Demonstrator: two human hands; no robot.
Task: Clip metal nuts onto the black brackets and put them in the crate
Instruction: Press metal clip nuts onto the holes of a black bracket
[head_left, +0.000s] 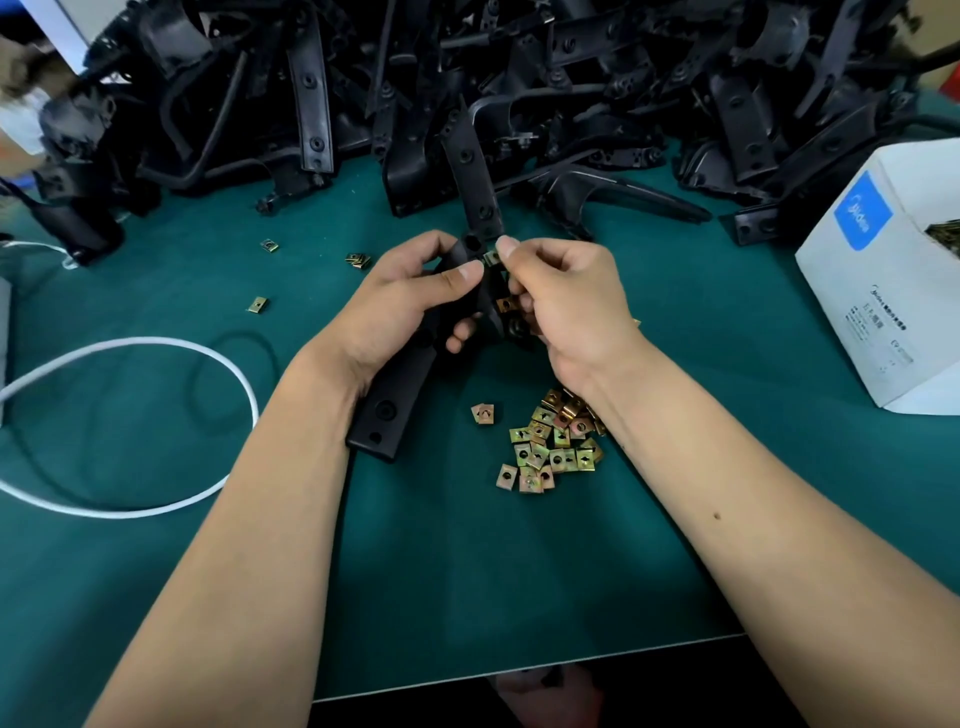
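Brackets are the work here, and one black bracket (410, 364) is held over the green counter (467, 571), its near end low by the left forearm, its long axis running from near-left up and away toward the pile. Just right of that near end lies a loose heap of metal nuts (553, 447) on the counter. The left hand (395, 306) grips the bracket round its middle, thumb pressed near a hole. The right hand (566, 306) pinches one nut (491, 257) between thumb and forefinger at the bracket's edge, and seems to keep a spare nut lower in its curled fingers. The clipping step looks to be in hand: next the nut likely needs pushing fully onto the edge so its hole meets the bracket's hole. Farther back sits the pile of brackets (519, 78); a white box (883, 270) stands at right. No crate shows.
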